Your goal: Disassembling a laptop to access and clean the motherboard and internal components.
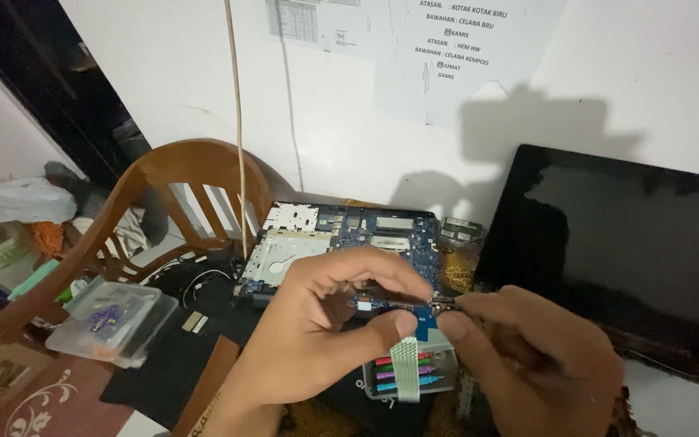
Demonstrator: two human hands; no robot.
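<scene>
Nearest the camera, I had my left hand (317,340) and right hand (527,356) raised together, both cut off at the wrists by the bottom edge. The left was pinched shut, thumb and fingers on a small circuit board (402,306) with a flat ribbon cable (404,368) hanging from it. The right was closed too, its fingertips on the board's right end; what exactly it gripped there was too small and dark for me to make out. Just beneath the hands sat a clear case of coloured tools (414,374), mostly hidden by the cable and my fingers. Behind them lay an opened laptop base (325,235), its near edge covered by my left hand. To the left stood a wooden chair (163,194) and a clear plastic box (115,320). A dark screen panel (624,235) leaned against the wall, cut off at the right
</scene>
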